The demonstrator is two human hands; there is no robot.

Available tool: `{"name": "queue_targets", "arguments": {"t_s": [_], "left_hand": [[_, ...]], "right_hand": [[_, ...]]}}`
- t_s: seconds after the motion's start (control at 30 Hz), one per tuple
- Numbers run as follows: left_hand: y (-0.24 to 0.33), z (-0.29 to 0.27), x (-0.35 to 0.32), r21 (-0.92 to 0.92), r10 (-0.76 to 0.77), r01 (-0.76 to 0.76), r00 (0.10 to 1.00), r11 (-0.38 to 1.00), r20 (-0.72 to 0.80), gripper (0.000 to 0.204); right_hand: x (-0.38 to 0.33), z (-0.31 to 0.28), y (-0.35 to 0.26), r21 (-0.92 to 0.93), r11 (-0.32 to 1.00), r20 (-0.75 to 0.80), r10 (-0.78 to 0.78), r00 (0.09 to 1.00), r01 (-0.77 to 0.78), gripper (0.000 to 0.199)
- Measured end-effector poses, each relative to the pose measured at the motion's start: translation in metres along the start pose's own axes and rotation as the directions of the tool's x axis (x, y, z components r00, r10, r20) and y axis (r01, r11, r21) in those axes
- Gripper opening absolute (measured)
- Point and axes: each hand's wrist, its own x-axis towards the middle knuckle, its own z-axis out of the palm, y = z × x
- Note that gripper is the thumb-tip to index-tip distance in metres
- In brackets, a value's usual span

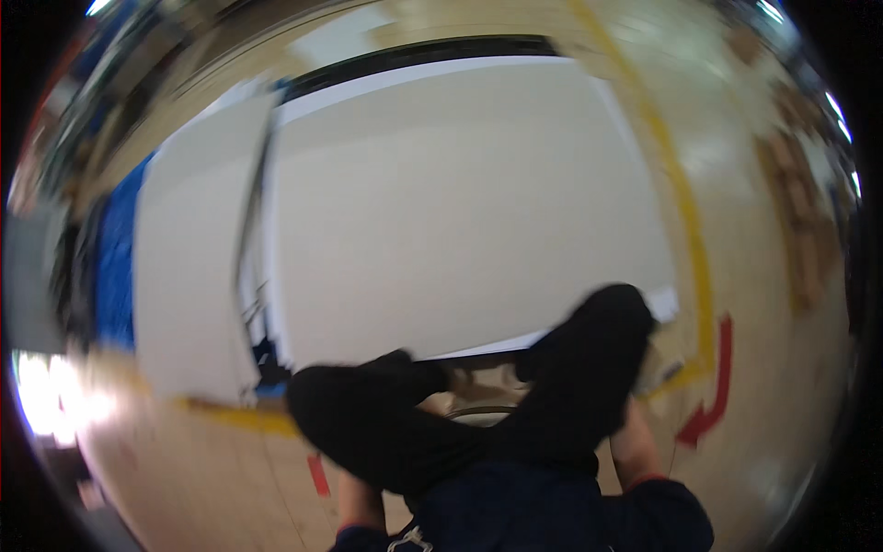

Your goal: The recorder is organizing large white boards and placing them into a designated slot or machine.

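Neither of my hands shows; my legs in black trousers (561,386) cover them. My left forearm (361,504) comes in beside my left thigh, and my right forearm (635,451) runs down along the outside of my right leg. What either hand touches is hidden. Ahead of my knees lies a large pale grey sheet (460,202), flat, with white edges showing beneath it. A narrower pale panel (193,258) lies to its left, across a dark gap. Between my knees are blurred beige shapes, too unclear to name.
A yellow floor line (676,175) runs along the right of the sheets. To the right, a red arrow (717,396) marks the floor. Blue sheeting (118,258) borders the left panel. Brown cartons (796,212) stand at the far right.
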Motion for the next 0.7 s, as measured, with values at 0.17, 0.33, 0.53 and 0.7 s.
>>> {"name": "queue_targets", "arguments": {"t_s": [0.17, 0.33, 0.53, 0.7], "left_hand": [[0.035, -0.013, 0.093, 0.149, 0.281, -0.312, 0.940, 0.938, 0.194, 0.046], [0.100, 0.074, 0.090, 0.290, 0.651, -0.744, 0.667, 0.601, 0.362, 0.049], [0.099, 0.138, 0.132, 0.543, 0.430, -0.812, 0.577, 0.212, 0.694, 0.045], [0.145, 0.144, 0.067, 0.679, 0.286, -0.390, 0.920, 0.622, 0.266, 0.071]], "right_hand": [[-0.006, -0.022, -0.138, -0.592, 0.755, -0.327, 0.095, 0.940, -0.283, 0.033], [0.059, -0.139, -0.188, -0.818, 0.552, -0.510, -0.571, 0.644, -0.158, 0.043], [0.101, -0.242, -0.169, -0.912, 0.060, -0.386, -0.463, 0.798, -0.406, 0.051], [0.097, -0.253, -0.157, -0.716, 0.576, -0.678, -0.437, 0.591, -0.395, 0.057]]}}
